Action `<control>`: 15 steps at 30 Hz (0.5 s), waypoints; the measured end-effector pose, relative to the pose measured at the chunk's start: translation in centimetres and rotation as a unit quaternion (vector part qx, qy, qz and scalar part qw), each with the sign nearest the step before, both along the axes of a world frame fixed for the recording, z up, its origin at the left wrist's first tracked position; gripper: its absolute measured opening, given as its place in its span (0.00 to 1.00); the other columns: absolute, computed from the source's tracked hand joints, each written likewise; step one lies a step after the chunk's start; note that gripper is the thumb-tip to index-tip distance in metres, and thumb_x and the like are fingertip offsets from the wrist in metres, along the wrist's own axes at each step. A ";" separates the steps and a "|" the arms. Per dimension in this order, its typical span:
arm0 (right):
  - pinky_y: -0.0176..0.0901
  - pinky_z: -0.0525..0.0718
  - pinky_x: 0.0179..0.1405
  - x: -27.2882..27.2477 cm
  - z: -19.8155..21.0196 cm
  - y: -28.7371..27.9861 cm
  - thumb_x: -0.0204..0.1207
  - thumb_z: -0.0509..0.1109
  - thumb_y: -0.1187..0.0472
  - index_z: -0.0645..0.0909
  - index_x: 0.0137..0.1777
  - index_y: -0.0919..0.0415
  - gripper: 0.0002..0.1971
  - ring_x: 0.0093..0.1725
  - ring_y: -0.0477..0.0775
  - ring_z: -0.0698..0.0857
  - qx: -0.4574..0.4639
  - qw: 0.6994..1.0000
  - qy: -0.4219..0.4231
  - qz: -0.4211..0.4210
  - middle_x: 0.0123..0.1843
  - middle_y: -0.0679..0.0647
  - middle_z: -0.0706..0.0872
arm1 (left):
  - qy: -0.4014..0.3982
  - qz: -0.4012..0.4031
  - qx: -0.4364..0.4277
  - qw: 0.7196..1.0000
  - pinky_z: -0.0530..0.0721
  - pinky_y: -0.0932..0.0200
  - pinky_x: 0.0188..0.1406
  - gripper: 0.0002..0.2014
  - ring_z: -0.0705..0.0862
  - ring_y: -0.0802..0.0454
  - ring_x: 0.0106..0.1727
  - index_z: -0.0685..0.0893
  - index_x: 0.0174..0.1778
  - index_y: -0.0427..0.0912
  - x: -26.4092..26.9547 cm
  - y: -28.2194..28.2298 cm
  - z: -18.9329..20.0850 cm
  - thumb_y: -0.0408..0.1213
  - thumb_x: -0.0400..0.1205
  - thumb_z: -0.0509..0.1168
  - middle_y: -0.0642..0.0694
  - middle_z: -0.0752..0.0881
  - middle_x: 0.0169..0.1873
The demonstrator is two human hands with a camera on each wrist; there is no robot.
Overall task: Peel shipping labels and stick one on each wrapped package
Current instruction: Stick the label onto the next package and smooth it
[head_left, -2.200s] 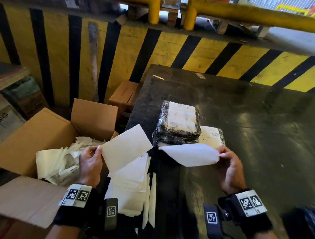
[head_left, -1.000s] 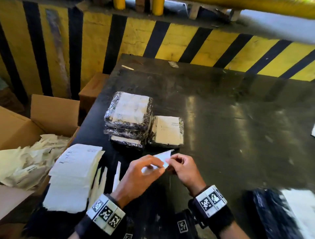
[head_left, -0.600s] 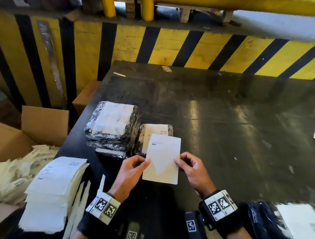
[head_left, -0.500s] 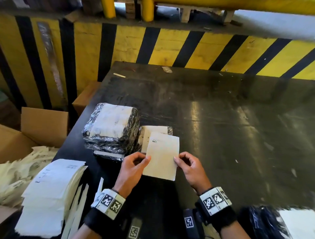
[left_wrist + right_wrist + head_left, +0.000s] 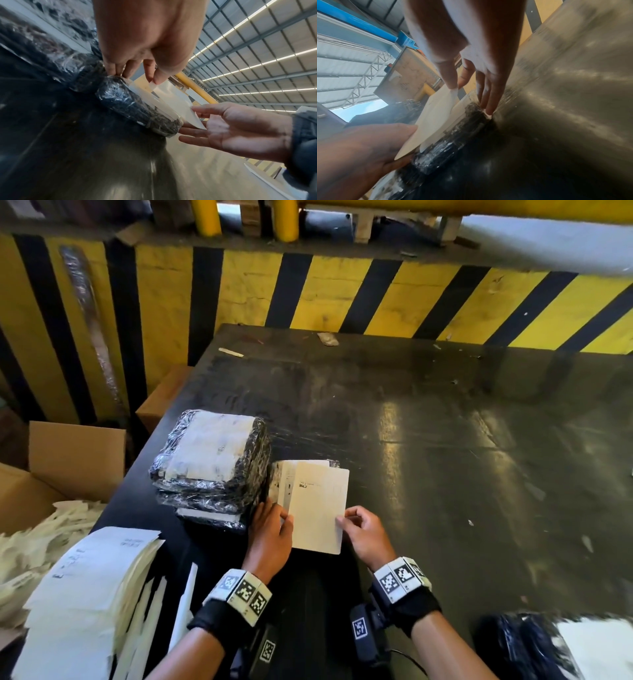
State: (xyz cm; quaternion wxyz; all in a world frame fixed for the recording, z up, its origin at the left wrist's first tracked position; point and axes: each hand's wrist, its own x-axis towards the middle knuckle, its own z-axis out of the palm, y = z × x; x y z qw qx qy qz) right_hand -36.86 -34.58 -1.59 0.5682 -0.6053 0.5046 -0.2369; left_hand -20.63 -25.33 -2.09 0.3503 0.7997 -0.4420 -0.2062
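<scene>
Hands meet at the lower centre of the head view, and between them I hold one white shipping label (image 5: 317,510) over a small black-wrapped package (image 5: 305,474) that lies flat on the dark desk (image 5: 445,457). My left hand (image 5: 270,534) pinches the label's left edge between thumb and forefinger; in the left wrist view its other fingers (image 5: 111,69) reach down and touch the wrapped end of that package. My right hand (image 5: 364,534) pinches the right edge the same way, thumb on top; in the right wrist view its remaining fingers (image 5: 488,94) stretch straight down, their tips at the package's far corner against the desk. The label is tilted, with its far end over the package top and its near end lifted toward me. That package already shows pale paper on its top face beneath the label.

Just left of it, touching or nearly so, stands a stack of wrapped packages (image 5: 212,463), the top one bearing a pale label. At the lower left of the head view sits a pile of label sheets (image 5: 89,583) on the desk's corner, and beyond it an open cardboard box (image 5: 73,460) holds crumpled backing paper (image 5: 37,542). Another wrapped package (image 5: 548,645) shows blurred at the lower right. A yellow and black striped wall (image 5: 308,289) runs across the top.
</scene>
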 end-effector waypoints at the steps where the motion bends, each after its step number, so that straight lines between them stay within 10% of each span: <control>1: 0.34 0.79 0.42 -0.3 0.1 0.4 0.78 0.69 0.62 0.79 0.41 0.60 0.05 0.43 0.49 0.83 -0.005 1.000 0.003 0.002 0.44 0.54 0.86 | 0.003 -0.007 0.005 1.000 0.74 0.42 0.67 0.07 0.75 0.39 0.66 0.73 0.39 0.43 -0.2 0.5 0.1 0.33 0.83 0.61 0.38 0.81 0.61; 15: 0.39 0.77 0.41 -5.5 0.4 8.8 0.76 0.71 0.58 0.81 0.37 0.59 0.08 0.36 0.45 0.79 -0.050 0.993 0.101 0.039 0.35 0.48 0.84 | 0.018 -0.047 0.059 0.997 0.72 0.58 0.54 0.09 0.75 0.47 0.62 0.80 0.35 0.45 -3.8 11.1 1.6 0.41 0.80 0.68 0.49 0.82 0.57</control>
